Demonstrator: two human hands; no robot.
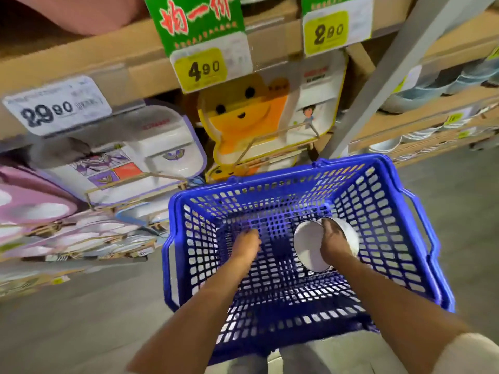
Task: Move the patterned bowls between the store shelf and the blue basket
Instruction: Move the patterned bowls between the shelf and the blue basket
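Right grip clasps white round bowl, tipped on side, mouth toward left grip, low inside blue plastic mesh basket. Left grip blurred: I can't tell its state. Tan wooden store shelf ahead, above.

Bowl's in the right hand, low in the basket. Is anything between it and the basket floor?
Nothing visible does. The bowl, held by the right hand, hangs tilted over bare mesh of the blue basket. A dark, blurred shape sits beside it, toward the left hand, not beneath it.
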